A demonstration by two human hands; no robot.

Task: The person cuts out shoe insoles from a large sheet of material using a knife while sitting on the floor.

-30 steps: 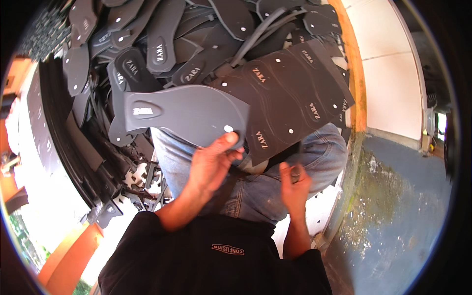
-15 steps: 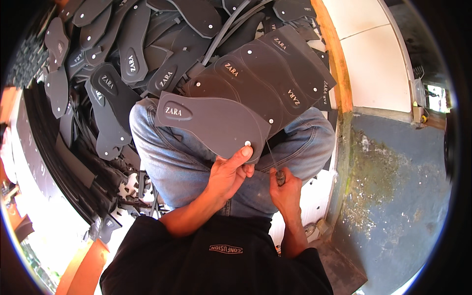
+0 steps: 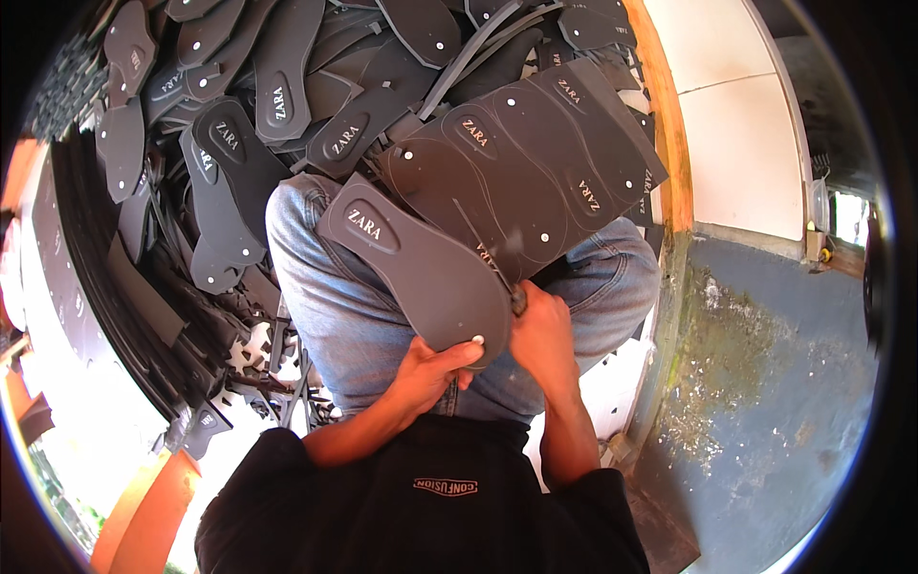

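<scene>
A dark grey foam sandal sole (image 3: pixel 440 273) slants over my lap, with pale lettering in an oval at its far end and a white dot at its near end. My left hand (image 3: pixel 430 371) pinches that near end, thumb on top beside the dot. Closed round the dark handle of a thin-bladed knife (image 3: pixel 518 299), my right hand (image 3: pixel 543 330) is at the sole's right edge. The blade runs up along that edge, partly blurred. Beyond it, a dark foam sheet (image 3: pixel 516 182) marked with several sole outlines rests across my knees.
Many dark cut soles (image 3: pixel 225 143) lie heaped at the far left and ahead. Stacked dark strips (image 3: pixel 105 277) curve along the left, with offcuts (image 3: pixel 273 354) nearby. A wooden edge (image 3: pixel 665 124) borders the right, beyond which are white tiles (image 3: pixel 736 143) and a stained grey floor (image 3: pixel 755 354).
The sole has turned from lying more crosswise to a steeper slant. My right hand has moved up and left with the knife, from below the sole to its right edge. My left hand has lowered.
</scene>
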